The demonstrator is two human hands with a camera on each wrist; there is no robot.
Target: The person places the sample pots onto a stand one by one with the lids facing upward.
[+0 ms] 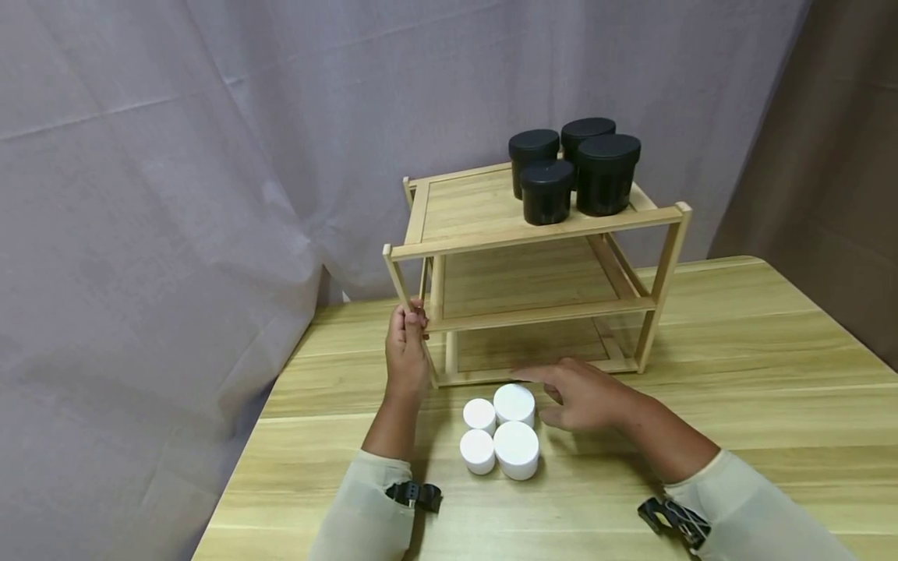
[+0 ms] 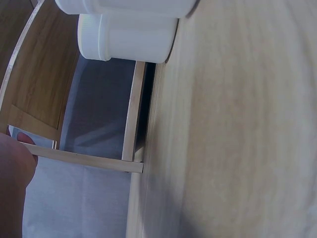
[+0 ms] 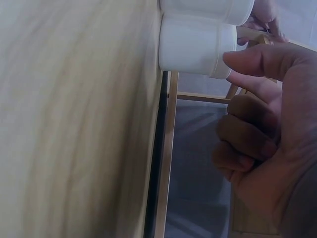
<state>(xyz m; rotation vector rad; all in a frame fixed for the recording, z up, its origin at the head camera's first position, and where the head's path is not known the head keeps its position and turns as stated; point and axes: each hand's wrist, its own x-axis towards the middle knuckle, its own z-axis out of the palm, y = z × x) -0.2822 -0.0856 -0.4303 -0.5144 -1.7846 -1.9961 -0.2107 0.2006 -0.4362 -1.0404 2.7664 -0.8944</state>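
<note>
My left hand (image 1: pixel 407 354) grips the front left post (image 1: pixel 396 276) of a three-tier wooden shelf rack (image 1: pixel 463 214). Several white lidded jars, two small and two larger, stand close together in front of the rack. My right hand (image 1: pixel 585 395) is just right of the rear larger white jar (image 1: pixel 514 403), its index finger stretched out past the jar's far side. In the right wrist view, the thumb (image 3: pixel 242 62) lies close to the jar's lid, and the other fingers (image 3: pixel 242 134) are curled with nothing in them. Whether the thumb touches the lid I cannot tell.
Several black lidded jars (image 1: pixel 608 179) stand at the right of the rack's top tier. The front larger white jar (image 1: pixel 517 452) and the small white jars (image 1: pixel 478 452) sit on the wooden table (image 1: pixel 316 460). A grey curtain (image 1: pixel 175 234) hangs behind and left.
</note>
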